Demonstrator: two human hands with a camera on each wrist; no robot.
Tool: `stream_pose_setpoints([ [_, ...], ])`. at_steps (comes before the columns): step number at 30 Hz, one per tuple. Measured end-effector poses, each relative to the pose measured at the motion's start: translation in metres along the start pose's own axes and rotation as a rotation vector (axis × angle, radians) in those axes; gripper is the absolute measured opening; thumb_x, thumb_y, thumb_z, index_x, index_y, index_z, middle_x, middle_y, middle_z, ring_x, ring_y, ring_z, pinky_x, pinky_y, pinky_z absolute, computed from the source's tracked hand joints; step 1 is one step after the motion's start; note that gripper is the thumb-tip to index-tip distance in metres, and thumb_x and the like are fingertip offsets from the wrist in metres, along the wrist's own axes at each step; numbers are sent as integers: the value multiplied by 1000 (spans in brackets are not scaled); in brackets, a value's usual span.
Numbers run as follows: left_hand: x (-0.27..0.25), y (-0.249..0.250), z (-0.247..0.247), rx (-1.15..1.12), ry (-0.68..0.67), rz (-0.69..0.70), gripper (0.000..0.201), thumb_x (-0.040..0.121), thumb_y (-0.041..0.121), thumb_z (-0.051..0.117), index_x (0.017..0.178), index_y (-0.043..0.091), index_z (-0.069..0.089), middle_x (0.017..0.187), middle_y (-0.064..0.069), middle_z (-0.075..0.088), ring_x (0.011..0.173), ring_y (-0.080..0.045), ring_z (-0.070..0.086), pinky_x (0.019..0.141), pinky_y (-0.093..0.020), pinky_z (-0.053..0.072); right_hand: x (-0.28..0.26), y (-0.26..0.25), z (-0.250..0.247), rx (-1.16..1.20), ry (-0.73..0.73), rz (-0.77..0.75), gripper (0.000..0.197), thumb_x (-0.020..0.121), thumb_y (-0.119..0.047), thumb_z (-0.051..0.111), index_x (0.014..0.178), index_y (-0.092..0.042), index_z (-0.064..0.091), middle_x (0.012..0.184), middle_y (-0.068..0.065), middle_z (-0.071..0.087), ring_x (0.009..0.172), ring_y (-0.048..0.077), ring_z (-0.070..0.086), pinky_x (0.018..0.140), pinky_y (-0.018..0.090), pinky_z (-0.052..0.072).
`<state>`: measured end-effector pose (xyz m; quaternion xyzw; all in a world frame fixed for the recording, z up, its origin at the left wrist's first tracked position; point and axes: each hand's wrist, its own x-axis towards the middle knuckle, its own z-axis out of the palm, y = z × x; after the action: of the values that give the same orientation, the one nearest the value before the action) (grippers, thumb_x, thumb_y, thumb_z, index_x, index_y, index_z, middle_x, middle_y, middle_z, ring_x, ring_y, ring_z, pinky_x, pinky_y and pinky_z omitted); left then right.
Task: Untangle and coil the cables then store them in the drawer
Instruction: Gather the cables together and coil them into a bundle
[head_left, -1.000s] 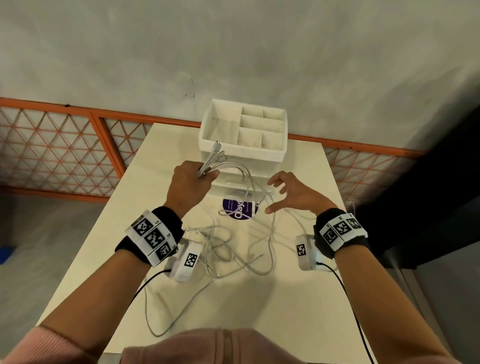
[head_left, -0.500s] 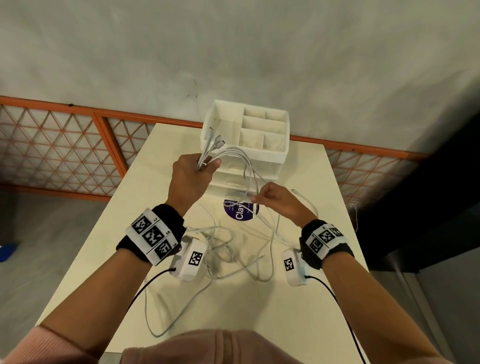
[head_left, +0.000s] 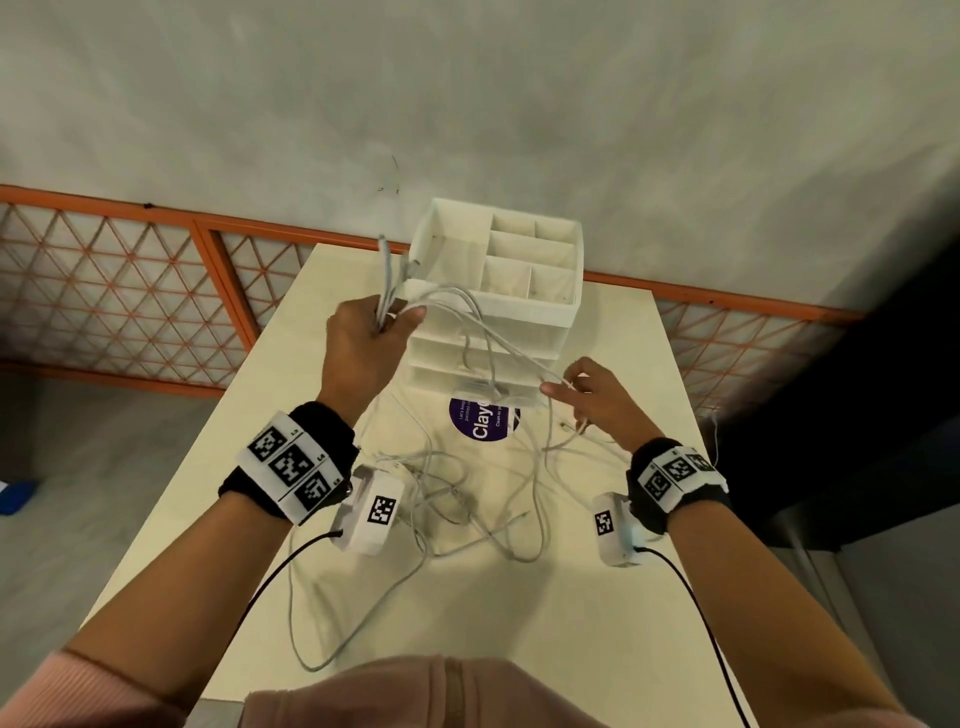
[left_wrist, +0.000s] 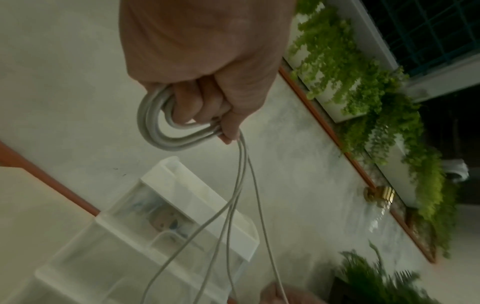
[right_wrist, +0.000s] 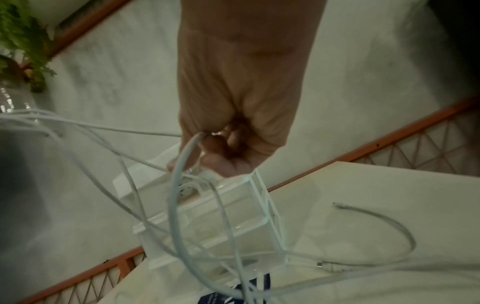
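Fingers (left_wrist: 197, 107) of the left hand (head_left: 363, 343) clutch gathered cables (head_left: 467, 499) while the right hand (head_left: 597, 405), at 3 o'clock, pinches one strand, likely still untangling; next, draw it free.

The head view is evenly lit and a little soft, with bent lines and dark corners at the edges. Both wrist views are dim, greenish and blurred. Soft shadows fall on the table (head_left: 597, 597).

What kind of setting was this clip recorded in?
Probably a balcony or terrace: a table against a plastered wall, an orange lattice railing, and hanging green plants in wall planters.
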<state>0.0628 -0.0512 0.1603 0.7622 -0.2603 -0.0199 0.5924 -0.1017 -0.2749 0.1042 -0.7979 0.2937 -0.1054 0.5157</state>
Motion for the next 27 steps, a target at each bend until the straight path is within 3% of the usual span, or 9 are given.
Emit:
stream_pose_setpoints([
  [5,-13,16,13,-112,-247,53,28,86,25,67,59,25,61,40,9,41,43,-9,32,49,-25,30,13,-7,7,-170,-21,-112,80,67,-28,84,133,-33,41,66,-2,43,58,10,43,56,16,37],
  [7,-16,28,13,-198,-304,67,22,87,18,66,69,6,63,41,11,37,43,-7,29,47,-20,28,19,-12,15,-260,-115,-143,89,65,-35,84,140,-40,36,65,-1,40,58,10,40,57,19,35],
  [10,-16,42,8,-278,-296,96,16,88,10,63,74,2,63,51,4,38,47,-7,29,48,-17,28,26,-15,26,-250,-156,-128,62,70,-39,80,127,-40,56,59,-5,35,55,10,34,58,22,28],
  [12,-15,46,3,-304,-262,116,10,89,10,63,80,7,66,60,-8,41,50,-8,33,51,-17,31,29,-15,33,-240,-160,-103,42,71,-40,79,112,-35,69,60,-2,53,59,12,45,58,22,32],
  [14,-13,44,0,-314,-236,121,11,89,11,63,87,2,68,66,-13,46,55,-12,37,55,-15,34,29,-14,37,-269,-167,-80,27,73,-38,78,97,-27,74,71,0,66,62,11,53,57,20,36],
  [16,-10,37,-4,-303,-202,113,16,89,12,63,91,-3,67,69,-14,48,59,-19,36,55,-16,34,30,-9,38,-328,-161,-86,15,78,-31,75,84,-19,70,69,-5,56,61,9,51,56,19,37],
  [21,-1,-2,-14,-200,30,-3,21,89,22,64,82,3,67,61,-9,42,54,-13,32,50,-22,30,33,22,21,-482,-92,-36,22,88,-32,64,82,-11,63,96,6,43,90,19,40,90,38,35],
  [24,7,-36,-25,-150,174,-171,19,87,26,66,73,13,64,59,-2,44,59,-17,37,58,-28,32,28,30,1,-296,-113,-2,24,90,-25,61,69,-15,57,72,-1,61,69,11,56,81,34,40],
  [27,7,-60,-29,-104,228,-303,27,87,22,66,62,21,57,56,-1,43,54,-14,37,54,-26,32,21,16,-16,-56,-80,-11,21,91,-16,60,70,-10,56,64,0,51,58,12,52,65,25,52],
])
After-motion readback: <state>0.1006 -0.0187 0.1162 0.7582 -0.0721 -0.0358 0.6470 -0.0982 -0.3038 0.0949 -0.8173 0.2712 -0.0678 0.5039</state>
